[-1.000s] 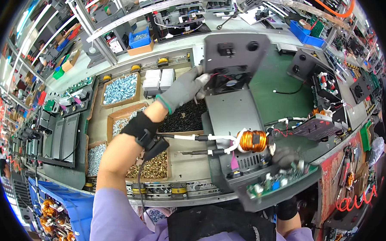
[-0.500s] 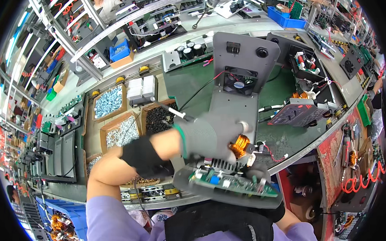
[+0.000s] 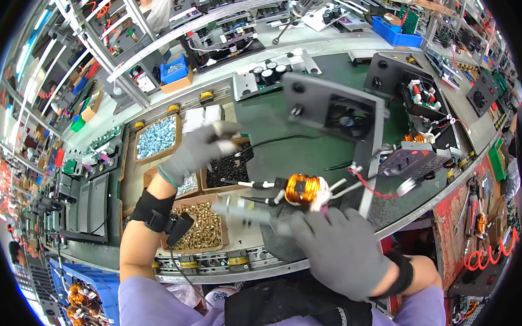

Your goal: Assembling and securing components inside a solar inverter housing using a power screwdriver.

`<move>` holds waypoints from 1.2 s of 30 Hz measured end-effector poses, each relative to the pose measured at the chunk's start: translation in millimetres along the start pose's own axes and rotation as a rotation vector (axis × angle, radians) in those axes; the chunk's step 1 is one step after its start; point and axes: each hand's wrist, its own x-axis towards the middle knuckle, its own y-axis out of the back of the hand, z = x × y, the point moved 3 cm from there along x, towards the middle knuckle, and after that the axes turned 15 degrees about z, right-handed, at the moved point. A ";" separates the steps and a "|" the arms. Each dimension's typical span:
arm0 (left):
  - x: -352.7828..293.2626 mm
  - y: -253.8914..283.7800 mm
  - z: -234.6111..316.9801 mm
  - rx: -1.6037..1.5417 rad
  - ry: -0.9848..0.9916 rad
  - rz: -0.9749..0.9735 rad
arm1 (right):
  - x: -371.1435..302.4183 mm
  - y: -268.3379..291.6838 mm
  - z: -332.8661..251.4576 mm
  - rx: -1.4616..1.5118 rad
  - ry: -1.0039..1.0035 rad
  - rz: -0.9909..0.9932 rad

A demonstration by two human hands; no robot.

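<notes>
My left hand (image 3: 199, 154), in a grey glove, hovers over the box of black screws (image 3: 229, 169), fingers apart and nothing visible in them. My right hand (image 3: 343, 249), also gloved, is closed round the near end of a flat grey panel (image 3: 248, 213), blurred and seen nearly edge-on. Just beyond its fingers is a copper-wound toroid coil (image 3: 304, 189) with white-sleeved leads; whether the coil rests on anything is unclear. Farther off, a dark metal chassis (image 3: 328, 104) with a fan stands tilted and blurred on the green mat.
Boxes of blue-silver screws (image 3: 157, 138) and brass-coloured fasteners (image 3: 200, 227) stand at left. A capacitor board (image 3: 277, 75) lies at the back. Another chassis unit (image 3: 415, 159) stands at right. A blue crate (image 3: 94, 275) of coils is low at left.
My left hand has moved left from beside the coil to the screw boxes. The panel in my right hand has turned edge-on. The fan chassis has shifted and tilted; the coil sits farther left.
</notes>
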 end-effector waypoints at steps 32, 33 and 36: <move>-92.1 -54.2 -85.4 0.191 0.234 0.078 | -392.9 88.2 369.5 -0.757 -1.657 -0.443; -96.4 -50.9 -83.1 0.207 0.260 0.086 | -390.6 86.3 370.8 -0.749 -1.677 -0.390; -108.3 -37.8 -89.1 0.167 0.309 0.134 | -389.5 83.3 364.3 -0.679 -1.675 -0.284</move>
